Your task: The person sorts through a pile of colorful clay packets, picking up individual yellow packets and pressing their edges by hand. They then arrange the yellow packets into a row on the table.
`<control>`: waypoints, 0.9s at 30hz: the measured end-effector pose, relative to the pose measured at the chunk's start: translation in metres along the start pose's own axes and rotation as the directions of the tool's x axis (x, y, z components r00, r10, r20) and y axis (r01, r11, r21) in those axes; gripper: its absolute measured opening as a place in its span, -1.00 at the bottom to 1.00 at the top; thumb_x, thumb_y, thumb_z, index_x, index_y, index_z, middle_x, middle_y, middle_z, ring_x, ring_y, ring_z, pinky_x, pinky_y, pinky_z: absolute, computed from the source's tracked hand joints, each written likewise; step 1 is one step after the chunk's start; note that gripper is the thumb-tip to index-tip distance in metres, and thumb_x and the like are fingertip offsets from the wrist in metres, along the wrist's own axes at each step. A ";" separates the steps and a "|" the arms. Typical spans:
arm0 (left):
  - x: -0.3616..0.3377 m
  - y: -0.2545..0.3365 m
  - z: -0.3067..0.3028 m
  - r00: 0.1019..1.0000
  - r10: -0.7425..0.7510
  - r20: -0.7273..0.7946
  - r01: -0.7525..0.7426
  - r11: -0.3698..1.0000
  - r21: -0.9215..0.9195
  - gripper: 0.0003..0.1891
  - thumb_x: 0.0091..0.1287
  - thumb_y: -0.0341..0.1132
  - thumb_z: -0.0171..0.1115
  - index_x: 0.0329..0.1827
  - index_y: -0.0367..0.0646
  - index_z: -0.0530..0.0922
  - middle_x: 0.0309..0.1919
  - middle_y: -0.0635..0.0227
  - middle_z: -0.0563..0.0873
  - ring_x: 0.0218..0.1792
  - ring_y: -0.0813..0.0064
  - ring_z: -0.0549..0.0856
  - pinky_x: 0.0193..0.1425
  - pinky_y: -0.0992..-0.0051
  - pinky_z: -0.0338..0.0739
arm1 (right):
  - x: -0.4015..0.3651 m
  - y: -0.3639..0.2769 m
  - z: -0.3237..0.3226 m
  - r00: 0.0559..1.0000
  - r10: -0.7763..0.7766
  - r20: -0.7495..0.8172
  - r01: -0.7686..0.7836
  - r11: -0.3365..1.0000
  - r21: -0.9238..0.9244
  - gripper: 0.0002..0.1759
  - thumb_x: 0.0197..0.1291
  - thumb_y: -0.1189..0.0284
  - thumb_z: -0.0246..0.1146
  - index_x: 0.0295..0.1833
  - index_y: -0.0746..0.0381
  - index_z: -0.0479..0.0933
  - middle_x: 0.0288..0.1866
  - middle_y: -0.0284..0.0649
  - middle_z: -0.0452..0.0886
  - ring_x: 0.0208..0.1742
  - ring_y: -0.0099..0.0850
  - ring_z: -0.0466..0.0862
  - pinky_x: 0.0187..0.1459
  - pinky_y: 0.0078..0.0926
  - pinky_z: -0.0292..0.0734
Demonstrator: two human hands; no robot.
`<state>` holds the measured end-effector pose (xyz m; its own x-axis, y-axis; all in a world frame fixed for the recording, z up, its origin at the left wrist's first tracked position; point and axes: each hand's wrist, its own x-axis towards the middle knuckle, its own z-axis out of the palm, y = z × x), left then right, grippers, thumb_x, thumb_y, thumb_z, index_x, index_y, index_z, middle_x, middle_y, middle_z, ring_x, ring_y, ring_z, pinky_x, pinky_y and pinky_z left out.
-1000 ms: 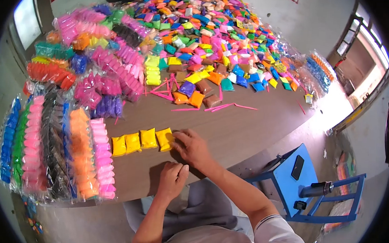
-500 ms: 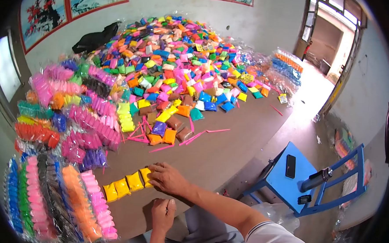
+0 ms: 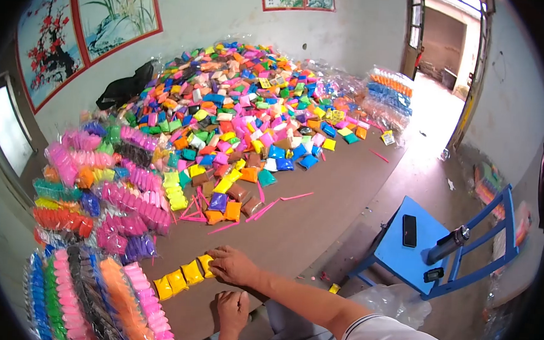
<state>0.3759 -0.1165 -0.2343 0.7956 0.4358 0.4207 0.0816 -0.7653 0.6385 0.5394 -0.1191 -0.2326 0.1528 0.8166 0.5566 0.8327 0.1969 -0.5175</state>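
Observation:
A short row of yellow packets (image 3: pixel 177 281) lies side by side on the brown table. At the row's right end, my right hand (image 3: pixel 234 266) has its fingers curled over the edge of the last yellow packet (image 3: pixel 205 265), partly covering it. My left hand (image 3: pixel 233 307) is closed in a fist near the table's front edge, just below the right one; whether anything is inside it is hidden. Left of the row lie clear-wrapped strips of packets, such as a pink strip (image 3: pixel 149 305) and an orange strip (image 3: pixel 127 299).
A large heap of colourful packets (image 3: pixel 226 106) covers the table's far part. Pink sticks (image 3: pixel 223 228) lie before it, and bagged bundles (image 3: pixel 135 203) are stacked at left. On the right stands a blue chair (image 3: pixel 397 250) with a phone (image 3: pixel 409 231) and a bottle (image 3: pixel 448 244).
My view has tilted upward, so the scene sits lower. Both hands stay in nearly the same place by the yellow row. A small yellow item now shows on the floor by the chair.

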 end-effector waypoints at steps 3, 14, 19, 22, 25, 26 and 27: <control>0.002 0.005 0.001 1.000 0.009 0.005 -0.009 0.999 0.038 -0.70 0.37 -0.31 0.15 -0.55 -0.24 0.47 -0.54 0.08 0.57 -0.39 -0.03 0.56 -0.18 0.10 0.38 | -0.002 0.001 -0.002 0.999 0.027 -0.029 -0.026 0.999 0.041 -0.77 0.28 0.36 0.27 -0.09 0.29 0.65 0.17 -0.03 0.60 0.13 -0.03 0.56 0.17 -0.19 0.49; 0.018 0.000 -0.020 0.955 -0.115 0.275 0.111 0.993 0.030 -0.74 0.33 -0.32 0.17 -0.52 -0.24 0.52 -0.53 0.09 0.60 -0.40 -0.01 0.56 -0.18 0.13 0.40 | -0.002 0.004 -0.002 0.929 0.301 -0.217 -0.225 0.922 0.315 -0.79 0.33 0.43 0.18 -0.03 0.33 0.53 -0.03 0.02 0.59 -0.01 -0.01 0.57 0.04 -0.18 0.51; 0.014 0.012 -0.007 0.983 -0.036 0.179 -0.003 0.977 0.212 -0.79 0.28 -0.32 0.21 -0.49 -0.21 0.51 -0.50 0.11 0.60 -0.38 0.02 0.57 -0.17 0.15 0.40 | 0.011 0.009 -0.018 0.943 0.096 -0.318 -0.031 0.978 0.204 -0.72 0.28 0.44 0.19 0.07 0.29 0.47 0.03 -0.01 0.54 0.02 -0.02 0.54 0.02 -0.14 0.48; 0.014 0.020 0.002 0.995 0.025 0.101 -0.052 0.959 0.278 -0.83 0.24 -0.33 0.21 -0.46 -0.19 0.49 -0.50 0.15 0.58 -0.38 0.05 0.56 -0.15 0.15 0.39 | 0.060 0.051 -0.056 0.929 0.053 -0.367 -0.066 0.998 -0.024 -0.64 0.21 0.46 0.20 0.12 0.27 0.45 0.05 0.01 0.51 0.04 -0.03 0.52 0.02 -0.10 0.46; 0.018 0.023 0.006 0.993 0.058 0.100 -0.091 0.929 0.359 -0.83 0.23 -0.31 0.22 -0.46 -0.18 0.49 -0.51 0.16 0.57 -0.38 0.07 0.55 -0.13 0.14 0.38 | 0.113 0.122 -0.095 0.930 0.095 -0.354 -0.161 0.974 -0.161 -0.53 0.15 0.44 0.30 0.15 0.34 0.39 0.06 0.05 0.51 0.14 0.01 0.52 0.14 -0.07 0.43; 0.019 0.024 0.006 0.989 0.062 0.131 -0.107 0.920 0.376 -0.83 0.23 -0.31 0.21 -0.47 -0.18 0.49 -0.51 0.16 0.56 -0.38 0.08 0.55 -0.13 0.13 0.37 | 0.128 0.150 -0.100 0.939 0.107 -0.326 -0.191 0.953 -0.236 -0.50 0.13 0.42 0.33 0.16 0.34 0.38 0.06 0.05 0.52 0.17 0.00 0.51 0.15 -0.08 0.43; 0.021 0.025 0.006 0.985 0.065 0.161 -0.124 0.911 0.394 -0.82 0.22 -0.30 0.21 -0.47 -0.18 0.48 -0.51 0.15 0.56 -0.38 0.09 0.54 -0.13 0.13 0.36 | 0.142 0.174 -0.102 0.947 0.120 -0.300 -0.215 0.926 -0.310 -0.46 0.11 0.39 0.35 0.17 0.34 0.37 0.07 0.04 0.52 0.19 -0.01 0.50 0.16 -0.09 0.43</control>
<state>0.3983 -0.1287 -0.2131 0.8854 0.3033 0.3523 0.2116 -0.9377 0.2756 0.7607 -0.0240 -0.1773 0.4039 0.6340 0.6595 0.9031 -0.1614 -0.3979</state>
